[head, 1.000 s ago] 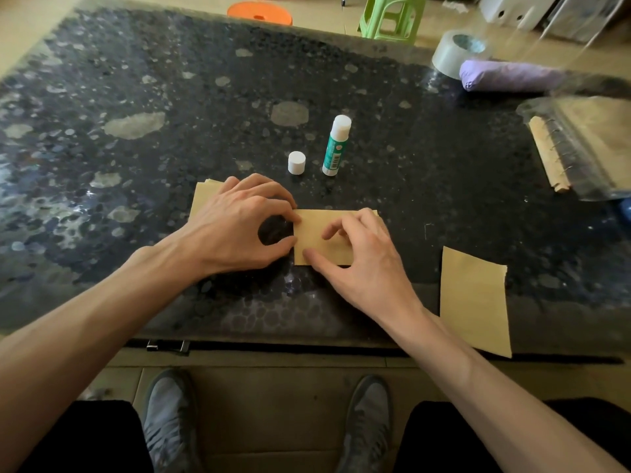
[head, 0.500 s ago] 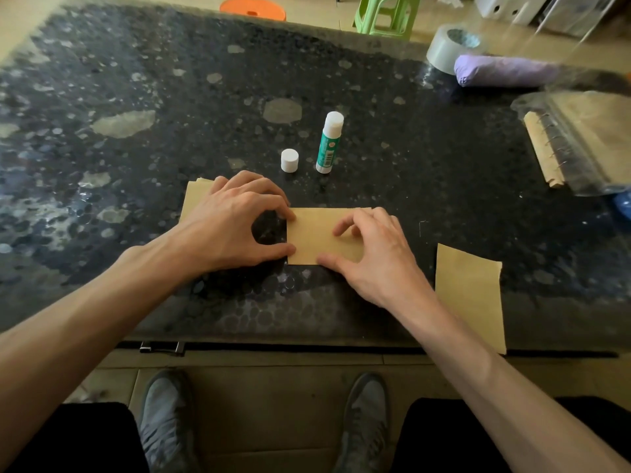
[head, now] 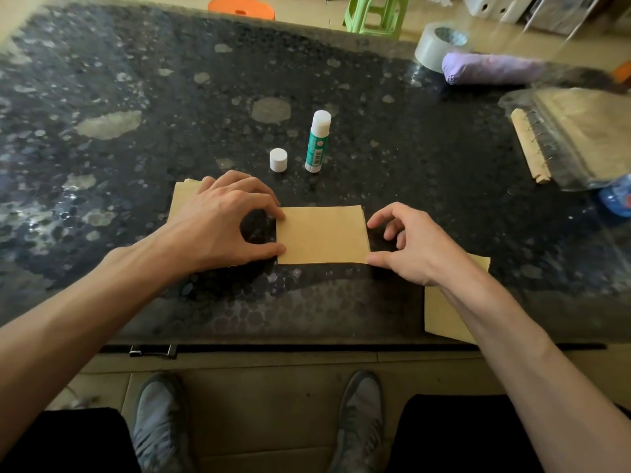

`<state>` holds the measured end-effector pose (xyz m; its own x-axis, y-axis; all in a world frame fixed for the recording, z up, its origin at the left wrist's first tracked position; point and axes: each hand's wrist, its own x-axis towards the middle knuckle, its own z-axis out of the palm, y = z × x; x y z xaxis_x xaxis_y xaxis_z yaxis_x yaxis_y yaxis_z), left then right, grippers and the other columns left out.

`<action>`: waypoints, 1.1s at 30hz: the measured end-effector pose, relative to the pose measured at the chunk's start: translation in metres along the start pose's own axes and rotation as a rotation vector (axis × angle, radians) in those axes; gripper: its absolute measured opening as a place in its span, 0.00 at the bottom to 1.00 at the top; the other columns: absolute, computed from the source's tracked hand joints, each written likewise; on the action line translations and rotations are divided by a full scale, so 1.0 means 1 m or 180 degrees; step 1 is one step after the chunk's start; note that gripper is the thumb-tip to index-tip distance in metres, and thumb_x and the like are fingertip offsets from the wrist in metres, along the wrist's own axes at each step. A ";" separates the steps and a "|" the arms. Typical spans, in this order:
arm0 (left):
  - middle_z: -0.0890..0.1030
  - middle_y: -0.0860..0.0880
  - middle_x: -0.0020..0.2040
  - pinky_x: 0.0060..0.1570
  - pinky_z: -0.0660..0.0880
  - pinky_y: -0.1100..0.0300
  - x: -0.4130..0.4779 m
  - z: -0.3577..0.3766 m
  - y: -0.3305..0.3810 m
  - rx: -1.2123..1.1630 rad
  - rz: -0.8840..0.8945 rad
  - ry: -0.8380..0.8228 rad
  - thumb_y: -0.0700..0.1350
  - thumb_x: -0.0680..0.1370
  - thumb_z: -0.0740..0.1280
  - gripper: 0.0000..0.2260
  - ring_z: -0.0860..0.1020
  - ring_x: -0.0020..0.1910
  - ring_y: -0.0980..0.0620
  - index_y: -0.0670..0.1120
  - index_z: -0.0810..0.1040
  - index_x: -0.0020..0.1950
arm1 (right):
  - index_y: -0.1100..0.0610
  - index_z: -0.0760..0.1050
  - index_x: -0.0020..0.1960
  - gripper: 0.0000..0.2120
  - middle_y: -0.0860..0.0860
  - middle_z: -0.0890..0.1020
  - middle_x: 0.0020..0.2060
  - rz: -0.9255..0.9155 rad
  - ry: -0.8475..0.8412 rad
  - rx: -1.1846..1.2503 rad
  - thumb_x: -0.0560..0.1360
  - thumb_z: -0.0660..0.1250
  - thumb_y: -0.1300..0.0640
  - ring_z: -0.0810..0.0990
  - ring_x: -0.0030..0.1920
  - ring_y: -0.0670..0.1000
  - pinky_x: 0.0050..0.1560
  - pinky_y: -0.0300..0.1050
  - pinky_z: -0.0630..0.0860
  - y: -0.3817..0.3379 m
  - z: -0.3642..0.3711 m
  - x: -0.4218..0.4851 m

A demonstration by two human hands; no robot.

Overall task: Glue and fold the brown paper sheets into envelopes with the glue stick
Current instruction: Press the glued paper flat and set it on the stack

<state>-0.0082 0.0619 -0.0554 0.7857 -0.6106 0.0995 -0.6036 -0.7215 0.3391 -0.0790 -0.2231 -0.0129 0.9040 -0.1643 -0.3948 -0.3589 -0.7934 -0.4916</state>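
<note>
Left hand [head: 222, 221]: index and thumb curled in a C, tips pinning the two left corners of the folded sheet [head: 322, 235], other fingers curled behind. Right hand [head: 413, 245]: thumb tip touches the lower right corner, index tip sits just beside the upper right corner, contact there unclear. Its fingers are loosely curled and grip nothing.

Folded sheet lies flat at frame centre on the table [head: 136, 80], between both hands. Step looks like pressing down the glued fold. To do it well:
- left tips pin the edge so the layers don't slip
- right fingers run flat along the seam toward the right edge
- firm, even pressure, edges square, no wrinkles

Glue stick [head: 317, 143] stands upright above centre, cap [head: 278, 159] off and just to its left; may dry out if left open. Stack of sheets [head: 182, 199] partly under the left hand. One more sheet [head: 440, 315] lower right, under the right forearm. Tape roll [head: 437, 46], purple roll [head: 491, 68] and notebook [head: 580, 138] upper right.
</note>
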 end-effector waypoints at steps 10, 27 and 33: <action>0.75 0.60 0.65 0.58 0.61 0.54 0.001 0.001 0.003 0.0016 -0.0008 -0.0077 0.75 0.68 0.60 0.29 0.66 0.71 0.54 0.64 0.80 0.63 | 0.43 0.79 0.58 0.11 0.43 0.79 0.51 -0.0921 0.0694 0.0430 0.81 0.70 0.57 0.79 0.51 0.43 0.48 0.34 0.75 0.002 0.015 0.004; 0.77 0.59 0.64 0.57 0.57 0.58 -0.004 -0.002 0.006 0.0157 -0.0190 0.0130 0.77 0.66 0.61 0.34 0.69 0.70 0.53 0.59 0.82 0.63 | 0.37 0.61 0.81 0.24 0.53 0.61 0.81 -0.1620 0.0933 -0.1617 0.86 0.46 0.42 0.52 0.82 0.60 0.77 0.64 0.54 -0.029 0.077 0.006; 0.76 0.59 0.65 0.58 0.56 0.58 -0.003 -0.006 0.007 0.0285 -0.0225 0.0026 0.79 0.66 0.61 0.35 0.67 0.72 0.53 0.59 0.81 0.64 | 0.38 0.67 0.79 0.23 0.53 0.66 0.79 -0.1335 0.1243 -0.1645 0.86 0.48 0.43 0.56 0.81 0.59 0.74 0.62 0.58 -0.010 0.066 0.003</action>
<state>-0.0140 0.0607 -0.0480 0.8276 -0.5547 0.0860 -0.5561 -0.7892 0.2608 -0.0882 -0.1769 -0.0600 0.9913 0.0917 0.0944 0.0991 -0.9921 -0.0768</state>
